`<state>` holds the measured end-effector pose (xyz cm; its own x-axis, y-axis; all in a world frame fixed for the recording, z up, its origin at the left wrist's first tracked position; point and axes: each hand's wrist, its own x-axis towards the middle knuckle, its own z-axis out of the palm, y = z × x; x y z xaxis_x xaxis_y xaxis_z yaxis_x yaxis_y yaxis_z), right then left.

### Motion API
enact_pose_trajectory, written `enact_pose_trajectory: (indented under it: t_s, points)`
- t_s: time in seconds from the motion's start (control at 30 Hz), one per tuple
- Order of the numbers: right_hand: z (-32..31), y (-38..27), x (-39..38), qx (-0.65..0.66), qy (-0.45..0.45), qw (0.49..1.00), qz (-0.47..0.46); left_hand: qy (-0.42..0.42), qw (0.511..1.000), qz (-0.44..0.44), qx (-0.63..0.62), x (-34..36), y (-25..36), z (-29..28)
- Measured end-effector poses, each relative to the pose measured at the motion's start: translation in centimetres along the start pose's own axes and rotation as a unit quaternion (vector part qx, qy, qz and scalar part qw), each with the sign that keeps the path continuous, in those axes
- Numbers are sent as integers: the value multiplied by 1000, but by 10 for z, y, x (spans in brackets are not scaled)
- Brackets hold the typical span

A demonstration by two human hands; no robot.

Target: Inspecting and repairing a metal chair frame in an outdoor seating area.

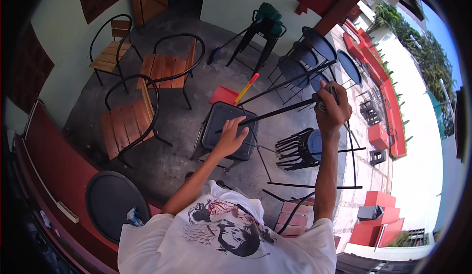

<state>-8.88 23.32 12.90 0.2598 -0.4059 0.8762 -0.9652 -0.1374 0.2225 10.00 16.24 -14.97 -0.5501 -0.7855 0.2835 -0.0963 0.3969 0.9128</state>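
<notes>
My right hand (330, 104) grips the upper part of a folding black metal frame (278, 112), whose thin bars and legs spread across the middle and right. My left hand (230, 136), fingers partly extended and thumb apart, rests against a lower bar of that frame, just over a square black seat or tray top (216, 114) on a stool. Behind it a red dustpan (221, 95) lies beside a yellow-and-red handle (243, 92).
Wooden-slat chairs (123, 126) stand at left and lower right. A round black top (113, 207) leans at lower left. Stacked black stools (312, 144), folded round tables (295, 70) and stools draped in green (268, 18) stand beyond. An outdoor walkway with red planters (378, 136) runs along the right.
</notes>
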Motion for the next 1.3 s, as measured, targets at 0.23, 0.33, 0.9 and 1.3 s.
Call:
enact_pose_trajectory:
  t_s: [0.23, 0.33, 0.9, 1.3]
  points:
    - [42, -43, -29, 36, -86, 996, -13, -134, 978, -123, -106, 9, -95, 13]
    - [60, -65, -30, 66, -153, 986, 14, -79, 984, -97, -126, 9, -118, 13]
    - [173, -80, -8, 94, -214, 969, 76, -95, 974, -140, -151, 79, -207, -35]
    - [114, -109, 47, 230, -399, 868, 187, -143, 949, -200, -196, 85, -243, -40]
